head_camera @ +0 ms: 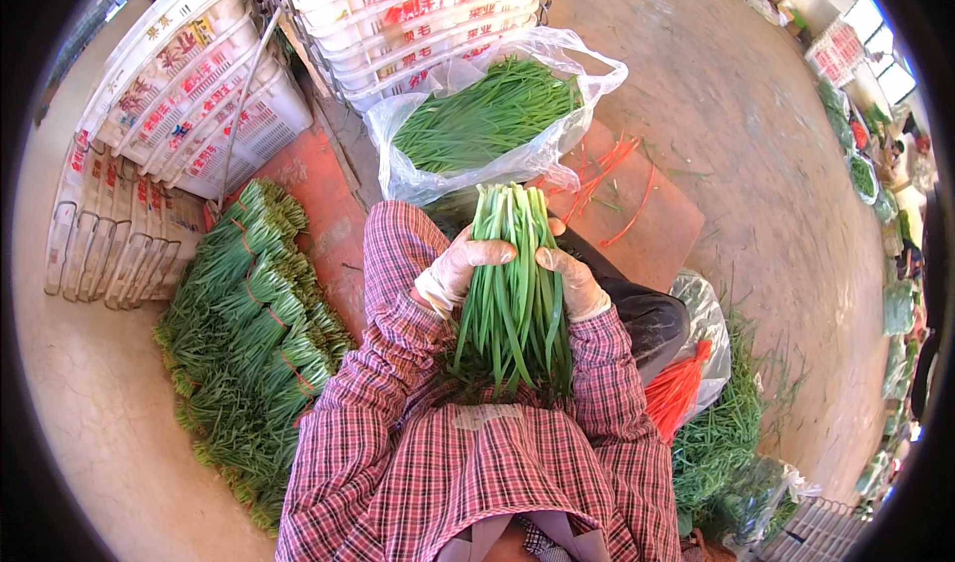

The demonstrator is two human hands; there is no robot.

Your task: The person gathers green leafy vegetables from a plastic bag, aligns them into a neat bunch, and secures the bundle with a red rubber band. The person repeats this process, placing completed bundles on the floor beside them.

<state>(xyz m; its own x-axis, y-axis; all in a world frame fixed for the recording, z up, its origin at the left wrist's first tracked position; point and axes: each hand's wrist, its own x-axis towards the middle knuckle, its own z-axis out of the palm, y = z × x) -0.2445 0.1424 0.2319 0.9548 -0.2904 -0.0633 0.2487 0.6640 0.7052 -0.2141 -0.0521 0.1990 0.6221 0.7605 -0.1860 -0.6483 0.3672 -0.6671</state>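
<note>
My left hand (471, 262) and my right hand (573, 275), both in thin pale gloves, hold one bunch of green garlic chives (515, 293) from its two sides. The pale cut ends point away from me, and the leaves hang towards my lap. Beyond the bunch, an open clear plastic bag (477, 170) holds loose chives (492, 114). Red ties (675, 390) lie in a bundle at my right, and more red strands (604, 170) are scattered by the bag. At my left, chive bunches (254, 323) bound with red ties are piled in rows.
Stacked white plastic crates (194, 92) stand at the upper left, and another crate stack (425, 25) stands behind the bag. Loose green leaves (720, 435) are heaped at my right beside a wire-like rack (817, 528). Bagged greens line the far right side, where people are partly visible.
</note>
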